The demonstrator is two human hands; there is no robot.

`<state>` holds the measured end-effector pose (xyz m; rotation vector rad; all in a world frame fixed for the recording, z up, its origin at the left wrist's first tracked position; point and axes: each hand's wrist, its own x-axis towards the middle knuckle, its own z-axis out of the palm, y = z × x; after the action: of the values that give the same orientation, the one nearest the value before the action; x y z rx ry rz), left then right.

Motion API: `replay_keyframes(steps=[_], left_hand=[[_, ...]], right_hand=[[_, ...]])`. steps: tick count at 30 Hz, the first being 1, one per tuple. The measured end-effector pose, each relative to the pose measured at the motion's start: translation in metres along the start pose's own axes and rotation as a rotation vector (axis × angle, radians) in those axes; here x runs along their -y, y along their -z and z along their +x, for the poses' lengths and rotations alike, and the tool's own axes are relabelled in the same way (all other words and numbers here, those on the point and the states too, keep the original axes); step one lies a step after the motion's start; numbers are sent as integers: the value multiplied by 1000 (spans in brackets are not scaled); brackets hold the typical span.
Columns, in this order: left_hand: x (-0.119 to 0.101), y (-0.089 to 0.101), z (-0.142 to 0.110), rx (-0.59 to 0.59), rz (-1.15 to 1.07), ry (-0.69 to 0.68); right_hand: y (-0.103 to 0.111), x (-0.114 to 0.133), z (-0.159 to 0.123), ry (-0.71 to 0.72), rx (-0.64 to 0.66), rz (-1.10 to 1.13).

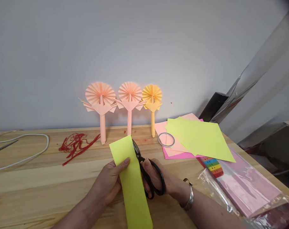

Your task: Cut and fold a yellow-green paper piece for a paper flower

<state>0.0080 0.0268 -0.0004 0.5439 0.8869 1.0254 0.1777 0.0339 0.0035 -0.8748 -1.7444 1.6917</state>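
Observation:
A long strip of yellow-green paper (132, 190) hangs from my left hand (112, 178), the thumb pressed on its face and the fingers behind it. My right hand (156, 178) has its fingers through the handles of black-handled scissors (160, 173). Their blades lie along the strip's upper right edge, partly hidden by the paper, so I cannot tell how far they are parted. Beyond my hands, two pink paper fan figures (129, 108) and a yellow-orange one (152, 108) stand upright against the wall.
Coloured paper sheets (201, 140) lie at the right under a roll of tape (166, 140). Nearer is a clear packet of pink paper (251, 187). Red threads (75, 144) and a white cable (48, 143) are on the left of the wooden table (39, 194).

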Motion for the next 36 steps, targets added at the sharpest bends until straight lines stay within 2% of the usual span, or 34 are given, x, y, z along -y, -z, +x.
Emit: replay_keyframes(steps=[8,27,36], left_hand=[[1,3,-1,20,3,6],[-1,1,0,-27,8,-1],[-1,0,1,15,18,-3]], right_hand=[[-1,4,-1,3,-11,8],[-3,4,-1,-5,-19,31],[-2,2,0,-11,-25,38]])
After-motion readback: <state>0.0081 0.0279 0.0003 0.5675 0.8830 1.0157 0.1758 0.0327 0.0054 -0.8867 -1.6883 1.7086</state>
